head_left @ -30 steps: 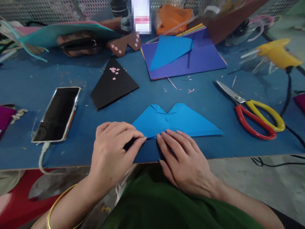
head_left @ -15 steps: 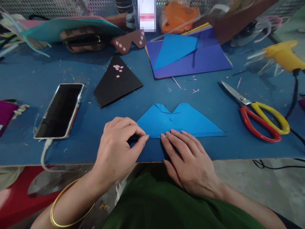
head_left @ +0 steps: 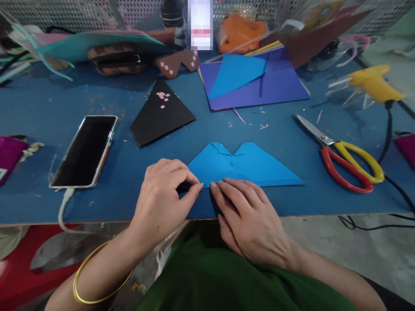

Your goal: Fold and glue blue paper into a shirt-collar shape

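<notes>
A folded sheet of blue paper [head_left: 256,162] lies flat near the table's front edge, with two peaks at its top and a narrow fold along the bottom. My left hand [head_left: 167,190] pinches that bottom edge between thumb and forefinger near its left end. Beside it, my right hand [head_left: 248,211] rests with fingers stretched out, the fingertips pressing on the same edge near the middle. The left corner of the paper is hidden behind my left hand. To the right lie scissors [head_left: 348,160] with one red and one yellow handle.
A phone [head_left: 86,151] on a white cable lies at left. Black folded paper [head_left: 162,121] holds small pink pieces. Behind are purple sheets [head_left: 282,82] with another blue piece [head_left: 240,71], brown paper shape [head_left: 177,65] and a pouch [head_left: 116,60]. A yellow glue gun [head_left: 376,82] stands right.
My right hand has slid a little to the left along the paper's bottom edge, closer to my left hand. The left hand keeps its pinch. The whole view has shifted slightly.
</notes>
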Demonstrator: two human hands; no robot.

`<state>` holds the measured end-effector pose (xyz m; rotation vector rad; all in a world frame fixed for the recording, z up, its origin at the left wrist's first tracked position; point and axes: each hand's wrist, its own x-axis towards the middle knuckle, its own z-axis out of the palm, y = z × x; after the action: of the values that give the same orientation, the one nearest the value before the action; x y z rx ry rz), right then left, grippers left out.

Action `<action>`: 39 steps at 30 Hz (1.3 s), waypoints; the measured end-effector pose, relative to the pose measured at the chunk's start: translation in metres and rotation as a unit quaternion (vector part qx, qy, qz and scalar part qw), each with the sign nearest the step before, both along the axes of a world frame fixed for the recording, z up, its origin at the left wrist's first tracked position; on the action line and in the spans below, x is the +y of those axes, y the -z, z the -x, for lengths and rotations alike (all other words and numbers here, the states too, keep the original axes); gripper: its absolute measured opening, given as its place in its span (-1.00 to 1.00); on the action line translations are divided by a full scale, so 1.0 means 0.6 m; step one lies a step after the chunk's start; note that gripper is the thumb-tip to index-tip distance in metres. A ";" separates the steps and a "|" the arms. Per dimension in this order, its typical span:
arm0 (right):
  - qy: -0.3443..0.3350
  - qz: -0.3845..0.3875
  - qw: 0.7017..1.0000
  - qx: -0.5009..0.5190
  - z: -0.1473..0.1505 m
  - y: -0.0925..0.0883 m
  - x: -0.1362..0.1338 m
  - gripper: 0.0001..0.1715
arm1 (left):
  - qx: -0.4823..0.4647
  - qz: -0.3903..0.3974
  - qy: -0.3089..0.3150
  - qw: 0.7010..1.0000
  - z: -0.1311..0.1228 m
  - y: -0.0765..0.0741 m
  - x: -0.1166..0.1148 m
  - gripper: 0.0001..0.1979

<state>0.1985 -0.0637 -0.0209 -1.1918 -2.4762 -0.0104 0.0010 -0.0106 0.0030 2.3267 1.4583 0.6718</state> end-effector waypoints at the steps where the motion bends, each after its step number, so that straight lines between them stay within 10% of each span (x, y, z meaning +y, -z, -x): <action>1: 0.001 0.006 1.000 0.002 0.003 -0.001 0.001 -0.44 | 0.000 -0.001 -0.001 1.000 0.000 0.000 0.000 -0.85; 16: -0.018 -0.031 0.999 -0.008 0.013 0.007 0.004 -0.44 | -0.033 0.021 -0.074 0.997 0.033 0.000 -0.019 -0.90; 39: -0.012 -0.050 0.999 -0.006 0.015 0.013 0.004 -0.47 | 0.017 0.033 -0.017 0.999 0.031 -0.006 0.004 -0.82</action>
<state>0.1896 -0.0615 -0.0284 -1.1234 -2.4689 -0.1321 -0.0177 -0.0082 0.0068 2.2780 1.5142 0.5866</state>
